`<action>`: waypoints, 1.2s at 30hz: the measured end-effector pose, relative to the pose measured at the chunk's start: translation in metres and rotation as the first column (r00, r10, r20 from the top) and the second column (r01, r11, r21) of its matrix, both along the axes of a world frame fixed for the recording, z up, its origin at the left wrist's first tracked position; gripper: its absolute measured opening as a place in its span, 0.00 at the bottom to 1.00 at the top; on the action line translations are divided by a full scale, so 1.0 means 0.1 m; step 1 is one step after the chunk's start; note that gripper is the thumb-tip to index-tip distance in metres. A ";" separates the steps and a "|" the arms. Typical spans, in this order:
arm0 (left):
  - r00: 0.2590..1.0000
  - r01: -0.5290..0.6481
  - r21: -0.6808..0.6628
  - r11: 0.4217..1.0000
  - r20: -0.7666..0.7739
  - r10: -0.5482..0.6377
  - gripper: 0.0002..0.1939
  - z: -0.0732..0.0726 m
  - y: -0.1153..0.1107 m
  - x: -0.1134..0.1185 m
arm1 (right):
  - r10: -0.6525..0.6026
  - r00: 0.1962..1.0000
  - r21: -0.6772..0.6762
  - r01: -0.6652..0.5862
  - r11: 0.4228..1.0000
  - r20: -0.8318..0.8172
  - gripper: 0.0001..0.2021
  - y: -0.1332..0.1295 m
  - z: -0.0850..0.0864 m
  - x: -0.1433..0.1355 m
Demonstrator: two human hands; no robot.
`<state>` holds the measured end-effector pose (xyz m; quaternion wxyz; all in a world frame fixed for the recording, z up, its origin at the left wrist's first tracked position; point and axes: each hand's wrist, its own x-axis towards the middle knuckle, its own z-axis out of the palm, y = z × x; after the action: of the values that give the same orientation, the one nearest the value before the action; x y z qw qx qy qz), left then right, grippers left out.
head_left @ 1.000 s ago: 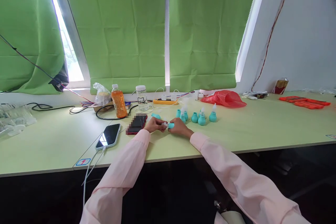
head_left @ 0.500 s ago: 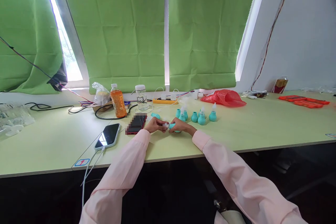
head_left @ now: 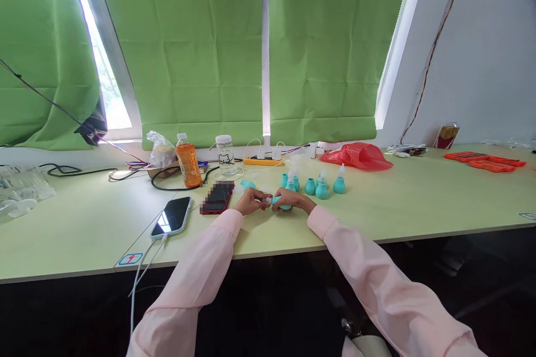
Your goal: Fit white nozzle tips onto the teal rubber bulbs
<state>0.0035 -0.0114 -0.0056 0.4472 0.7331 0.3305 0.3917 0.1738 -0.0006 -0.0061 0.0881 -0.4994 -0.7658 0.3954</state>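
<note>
Near the table's front edge, my left hand [head_left: 251,201] pinches a small clear nozzle [head_left: 267,199]. My right hand [head_left: 288,198] is closed round a teal bulb [head_left: 285,206] lying on its side, its neck facing the nozzle. Nozzle and bulb meet or nearly meet between the hands; the fingers partly hide the joint. Behind my right hand stand several teal bulbs, some with clear nozzles, such as the one at the right [head_left: 339,184], and some with bare tops, such as this open one [head_left: 310,186]. Another teal piece [head_left: 248,184] lies behind my left hand.
On the left are a white phone [head_left: 171,216] with a cable, a dark red-edged phone [head_left: 217,197], an orange drink bottle [head_left: 188,162] and a clear jar [head_left: 226,156]. Red plastic wrap [head_left: 358,156] and a yellow power strip [head_left: 263,161] lie behind.
Both hands have shifted slightly to the right with the nozzle and the bulb. The standing bulbs have not moved.
</note>
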 end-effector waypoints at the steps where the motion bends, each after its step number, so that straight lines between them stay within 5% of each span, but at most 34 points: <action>1: 1.000 -0.003 0.003 1.000 -0.002 0.003 0.11 -0.01 0.02 0.00 | 0.002 1.000 0.000 -0.002 1.000 -0.016 0.14 0.00 0.00 0.00; 10: 0.986 -0.160 0.112 0.981 -0.019 0.163 0.21 0.04 0.12 -0.09 | 0.016 0.946 0.188 0.048 0.981 -0.325 0.11 -0.04 0.05 -0.04; 14: 0.910 -0.372 0.289 0.882 -0.074 0.408 0.16 0.04 0.15 -0.16 | -0.009 0.904 0.268 0.137 0.954 -0.428 0.13 -0.02 0.07 -0.05; 17: 0.825 -0.418 0.433 0.799 -0.187 0.533 0.14 -0.01 0.16 -0.19 | -0.054 0.885 0.304 0.215 0.928 -0.462 0.13 0.02 0.05 -0.04; 28: 0.547 -0.126 0.691 0.712 -0.550 0.631 0.12 -0.14 0.11 -0.14 | -0.107 0.931 0.362 0.239 0.901 -0.349 0.14 0.09 -0.10 -0.03; 36: 0.563 0.184 0.751 0.634 -0.609 0.559 0.17 -0.19 0.03 0.05 | -0.134 0.962 0.446 0.231 0.865 -0.237 0.14 0.07 -0.13 -0.05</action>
<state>0.0086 -0.0081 -0.0248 -0.1473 0.8949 0.3878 0.1646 0.1691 0.0068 -0.0193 0.3192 -0.4918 -0.7750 0.2360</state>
